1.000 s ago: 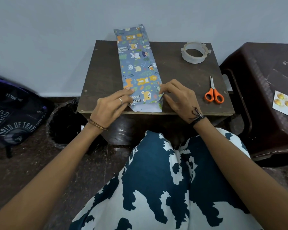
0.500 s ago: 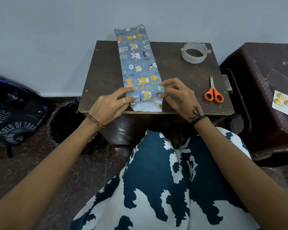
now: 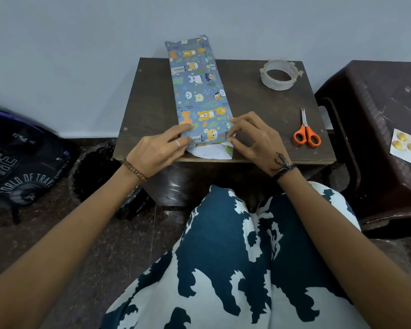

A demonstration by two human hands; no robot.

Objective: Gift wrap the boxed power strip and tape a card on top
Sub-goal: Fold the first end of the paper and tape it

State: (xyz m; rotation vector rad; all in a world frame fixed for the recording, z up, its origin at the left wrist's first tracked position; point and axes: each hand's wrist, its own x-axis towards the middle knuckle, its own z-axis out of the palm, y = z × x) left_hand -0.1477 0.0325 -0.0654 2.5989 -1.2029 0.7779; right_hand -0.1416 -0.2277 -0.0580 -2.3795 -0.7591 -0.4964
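The long box wrapped in blue animal-print paper (image 3: 199,91) lies lengthwise on the small dark wooden table (image 3: 259,110), its far end past the table's back edge. At the near end a white flap of paper (image 3: 209,153) sticks out flat. My left hand (image 3: 159,150) presses its straight fingers on the near left corner of the wrapped box. My right hand (image 3: 252,136) pinches the paper fold at the near right corner. A card with gold ornaments (image 3: 407,147) lies on the dark stool (image 3: 377,96) to the right.
A roll of clear tape (image 3: 278,74) sits at the table's back right. Orange-handled scissors (image 3: 306,132) lie near the right edge. A black bin (image 3: 97,172) and a dark backpack (image 3: 19,167) stand on the floor at left. My patterned lap fills the foreground.
My right hand's fingers have curled in tighter on the paper at the near right corner. My left hand slid slightly further onto the box's near end.
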